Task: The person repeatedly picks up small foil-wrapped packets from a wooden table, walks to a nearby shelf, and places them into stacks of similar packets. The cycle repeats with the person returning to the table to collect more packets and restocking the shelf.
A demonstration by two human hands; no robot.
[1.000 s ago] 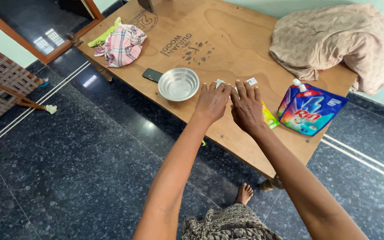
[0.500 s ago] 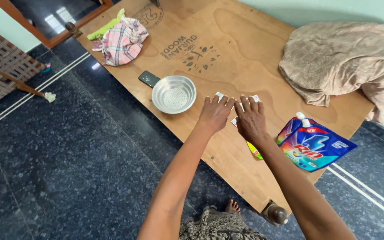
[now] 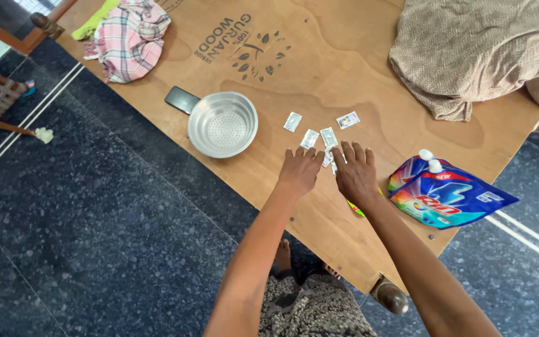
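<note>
- On the plywood table (image 3: pixel 319 75), which runs slantwise through the view above a dark speckled floor (image 3: pixel 95 249), everything sits toward the near long edge or the far corners.
- At the far right corner lies a heaped beige cloth (image 3: pixel 475 56), soft and crumpled, well apart from the hands.
- At the far left corner rests a pink checked cloth (image 3: pixel 129 37), bunched up.
- Near the right end of the near edge lies a blue detergent pouch (image 3: pixel 447 193) with white spouts, just beside the right wrist.
- Near the middle of the near edge stands a round steel strainer bowl (image 3: pixel 223 123); a dark flat phone (image 3: pixel 181 98) lies partly under its rim.
- The left hand (image 3: pixel 301 170) lies palm down, fingers spread flat and loose, grasping nothing; its fingertips reach the nearest sachet.
- The right hand (image 3: pixel 355 171) lies likewise flat and unclenched, fingers (image 3: pixel 350 150) resting on or just beside one sachet; whether it presses it I cannot tell.
- The small sachets (image 3: pixel 329 136), silvery and flat, are scattered between the strainer bowl and the pouch, just beyond both hands. They look very light, thin, limp and a little slippery; likely best pinched at an edge or slid along the wood rather than gripped from above.
</note>
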